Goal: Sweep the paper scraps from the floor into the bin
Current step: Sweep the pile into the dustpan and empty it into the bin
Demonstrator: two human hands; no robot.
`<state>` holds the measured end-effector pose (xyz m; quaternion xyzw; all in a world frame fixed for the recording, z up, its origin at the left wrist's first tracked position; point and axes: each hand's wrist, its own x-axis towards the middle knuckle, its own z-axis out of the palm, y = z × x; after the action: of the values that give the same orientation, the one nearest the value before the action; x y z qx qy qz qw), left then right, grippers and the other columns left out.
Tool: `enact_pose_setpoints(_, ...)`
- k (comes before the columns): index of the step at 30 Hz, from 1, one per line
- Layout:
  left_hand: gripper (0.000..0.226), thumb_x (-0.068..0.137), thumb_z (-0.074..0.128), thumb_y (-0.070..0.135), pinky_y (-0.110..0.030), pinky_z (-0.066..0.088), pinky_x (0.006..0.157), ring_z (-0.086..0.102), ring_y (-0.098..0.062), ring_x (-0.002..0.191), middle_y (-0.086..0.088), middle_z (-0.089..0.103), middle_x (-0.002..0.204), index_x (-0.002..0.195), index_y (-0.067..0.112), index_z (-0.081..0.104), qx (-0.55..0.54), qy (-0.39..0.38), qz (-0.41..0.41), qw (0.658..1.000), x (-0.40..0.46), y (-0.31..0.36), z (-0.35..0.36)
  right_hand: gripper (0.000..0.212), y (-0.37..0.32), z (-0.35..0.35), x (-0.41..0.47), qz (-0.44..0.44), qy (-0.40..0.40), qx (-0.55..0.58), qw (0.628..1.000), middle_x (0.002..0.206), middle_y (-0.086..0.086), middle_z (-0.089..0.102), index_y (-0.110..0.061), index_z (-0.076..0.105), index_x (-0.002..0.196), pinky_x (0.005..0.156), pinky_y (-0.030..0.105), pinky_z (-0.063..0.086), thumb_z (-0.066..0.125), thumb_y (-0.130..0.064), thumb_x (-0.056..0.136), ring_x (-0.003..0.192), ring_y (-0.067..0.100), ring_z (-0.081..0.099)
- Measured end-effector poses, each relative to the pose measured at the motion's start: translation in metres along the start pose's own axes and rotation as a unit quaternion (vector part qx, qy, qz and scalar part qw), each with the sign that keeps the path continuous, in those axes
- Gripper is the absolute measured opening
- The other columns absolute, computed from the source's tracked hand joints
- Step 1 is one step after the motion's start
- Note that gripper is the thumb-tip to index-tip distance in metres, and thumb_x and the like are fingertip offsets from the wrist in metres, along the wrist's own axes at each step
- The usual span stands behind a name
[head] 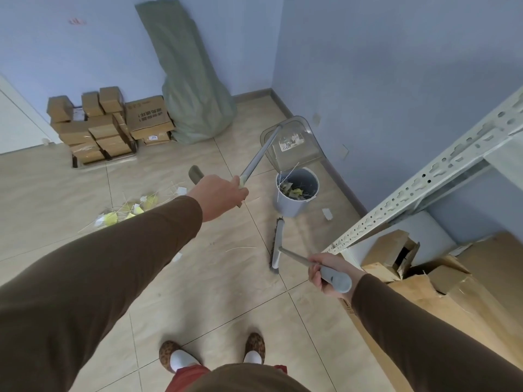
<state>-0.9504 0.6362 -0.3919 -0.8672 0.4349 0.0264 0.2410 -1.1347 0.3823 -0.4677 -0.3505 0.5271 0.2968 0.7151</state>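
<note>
Tiled floor (198, 278) beside the bin (297, 193): dustpan (294, 142) tips some scraps in; a pile (127, 210) waits left. Left grip (218, 196) squeezes its handle, right grip (325, 273) the broom (276, 244).

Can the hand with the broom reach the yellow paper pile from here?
Probably not yet. The right hand holds the broom near the bin, and the paper pile lies far left, beyond the left arm. Bare floor lies between, so stepping over should work.
</note>
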Motion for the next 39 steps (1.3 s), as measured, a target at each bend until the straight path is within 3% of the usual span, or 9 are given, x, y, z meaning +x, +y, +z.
enact_pose_setpoints(5,0.042,0.09,0.057,0.006,-0.028,0.021,0.04,0.037,-0.013,0.044,-0.002,0.057,0.106,0.127,0.021,0.046,-0.058,0.032,-0.058,0.996,-0.015,-0.001,0.007,0.023,0.005,0.009,0.007,0.005,-0.003,-0.021,1.0,0.047,-0.001,0.045,-0.011,0.047,0.077,0.032,0.015,0.042,0.053,-0.019,0.097,0.031,0.01,0.045)
enact_pose_setpoints(8,0.04,0.089,0.055,0.005,-0.029,0.027,0.043,0.049,-0.015,0.052,0.001,0.057,0.1,0.124,0.023,0.047,-0.108,0.053,-0.096,0.988,-0.022,-0.003,0.005,0.018,0.007,0.016,0.01,-0.002,0.002,-0.041,0.999,0.048,-0.001,0.046,-0.01,0.048,0.082,0.032,0.015,0.042,0.054,-0.019,0.097,0.032,0.009,0.045)
enact_pose_setpoints(14,0.041,0.089,0.052,0.004,-0.028,0.029,0.051,0.052,-0.018,0.068,0.005,0.063,0.099,0.122,0.028,0.054,-0.216,0.108,-0.21,0.947,-0.045,-0.019,0.009,0.012,0.012,0.027,0.012,0.004,-0.009,-0.057,0.998,0.053,0.0,0.047,-0.01,0.049,0.088,0.032,0.017,0.043,0.057,-0.018,0.095,0.035,0.008,0.048)
enact_pose_setpoints(16,0.042,0.089,0.052,0.005,-0.028,0.028,0.054,0.056,-0.018,0.075,0.007,0.066,0.101,0.123,0.03,0.056,-0.251,0.127,-0.253,0.926,-0.058,-0.03,0.014,0.013,0.013,0.034,0.011,0.007,-0.014,-0.071,0.997,0.054,0.0,0.047,-0.01,0.049,0.087,0.032,0.017,0.043,0.057,-0.018,0.095,0.035,0.008,0.048)
enact_pose_setpoints(21,0.038,0.087,0.055,0.011,-0.037,0.052,0.07,0.062,-0.027,0.082,-0.002,0.069,0.095,0.117,0.032,0.06,-0.329,0.119,-0.366,0.862,-0.111,-0.068,0.034,0.013,0.014,0.062,0.012,0.023,-0.039,-0.103,0.994,0.052,0.001,0.046,-0.009,0.047,0.095,0.032,0.017,0.043,0.055,-0.018,0.097,0.034,0.008,0.048)
enact_pose_setpoints(25,0.029,0.087,0.056,0.015,-0.036,0.05,0.083,0.06,-0.026,0.093,-0.005,0.069,0.104,0.112,0.024,0.069,-0.416,0.077,-0.439,0.792,-0.166,-0.091,0.056,0.015,0.015,0.095,0.014,0.018,-0.058,-0.127,0.99,0.054,0.0,0.044,-0.008,0.046,0.099,0.031,0.017,0.042,0.055,-0.02,0.098,0.035,0.007,0.046)
enact_pose_setpoints(30,0.026,0.081,0.049,0.017,-0.047,0.059,0.075,0.067,-0.033,0.074,-0.016,0.072,0.084,0.091,0.007,0.071,-0.467,0.029,-0.524,0.712,-0.251,-0.1,0.085,0.018,0.026,0.144,0.017,0.025,-0.093,-0.15,0.984,0.062,-0.002,0.042,-0.008,0.047,0.088,0.03,0.017,0.041,0.055,-0.021,0.098,0.035,0.006,0.046)
enact_pose_setpoints(33,0.019,0.078,0.049,0.013,-0.042,0.058,0.07,0.063,-0.032,0.064,-0.018,0.068,0.076,0.077,0.005,0.067,-0.479,-0.008,-0.556,0.679,-0.297,-0.103,0.107,0.017,0.034,0.171,0.018,0.026,-0.103,-0.169,0.98,0.059,0.0,0.045,-0.008,0.048,0.092,0.031,0.017,0.043,0.058,-0.021,0.097,0.036,0.007,0.047)
enact_pose_setpoints(39,0.014,0.086,0.064,0.007,-0.048,0.06,0.084,0.071,-0.031,0.081,-0.02,0.072,0.093,0.095,-0.001,0.07,-0.487,-0.068,-0.602,0.629,-0.372,-0.113,0.162,0.02,0.056,0.217,0.023,0.042,-0.101,-0.175,0.979,0.056,-0.001,0.044,-0.01,0.045,0.087,0.029,0.016,0.04,0.056,-0.022,0.098,0.034,0.006,0.046)
